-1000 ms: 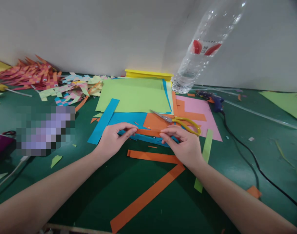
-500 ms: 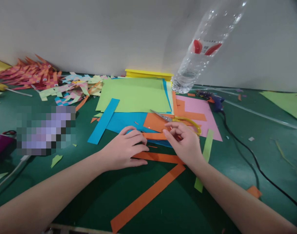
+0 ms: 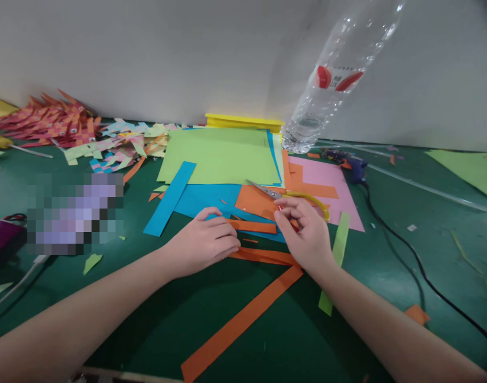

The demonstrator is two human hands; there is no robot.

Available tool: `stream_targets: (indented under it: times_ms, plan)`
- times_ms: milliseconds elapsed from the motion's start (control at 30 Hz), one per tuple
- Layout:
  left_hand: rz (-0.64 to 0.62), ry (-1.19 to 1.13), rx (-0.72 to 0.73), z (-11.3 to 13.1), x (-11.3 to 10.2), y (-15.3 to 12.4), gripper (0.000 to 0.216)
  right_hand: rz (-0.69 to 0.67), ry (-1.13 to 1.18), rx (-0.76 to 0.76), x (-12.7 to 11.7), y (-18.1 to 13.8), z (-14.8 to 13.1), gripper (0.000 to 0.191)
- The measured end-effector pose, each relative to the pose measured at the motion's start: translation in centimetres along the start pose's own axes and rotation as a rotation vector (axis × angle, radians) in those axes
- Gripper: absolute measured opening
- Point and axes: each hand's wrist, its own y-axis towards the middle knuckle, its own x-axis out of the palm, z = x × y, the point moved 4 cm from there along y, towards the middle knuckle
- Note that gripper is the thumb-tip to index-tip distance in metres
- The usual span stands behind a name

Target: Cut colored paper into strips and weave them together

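On the green table, my left hand [image 3: 211, 236] has its thumb tucked under and its fingertips closed on the left end of an orange paper strip [image 3: 267, 256]. A shorter orange strip [image 3: 253, 226] sticks out beyond its knuckles. My right hand [image 3: 305, 226] rests with fingers curled and a small gap between thumb and forefinger; nothing is plainly held. Yellow-handled scissors [image 3: 273, 194] lie just beyond it, partly hidden by the fingers. Under the right wrist runs a green strip [image 3: 340, 239]. A long orange strip [image 3: 243, 324] slants toward the front edge.
Stacked green sheets [image 3: 223, 154] lie behind the hands, beside a blue strip [image 3: 170, 198] and a pink sheet [image 3: 327, 181]. A water bottle [image 3: 331, 85] leans at the back. A glue gun [image 3: 353, 167] trails a black cord. Woven red paper pieces [image 3: 55, 119] are heaped back left.
My right hand has shifted slightly right, away from the end of the shorter orange strip. The left fingers have drawn a little left and closed together, with the thumb now hidden.
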Motion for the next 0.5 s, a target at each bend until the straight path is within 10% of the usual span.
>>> stream_targets:
  times_ms: [267, 500]
  plan:
    - [0.209, -0.035, -0.262, -1.1, -1.0, -0.4, 0.020, -0.060, -0.095, -0.460, 0.2, -0.7, -2.9, 0.014]
    - [0.258, -0.147, -0.527, -2.5, -1.0, -1.1, 0.020, -0.018, -0.157, -0.417, 0.5, -0.7, -2.5, 0.015]
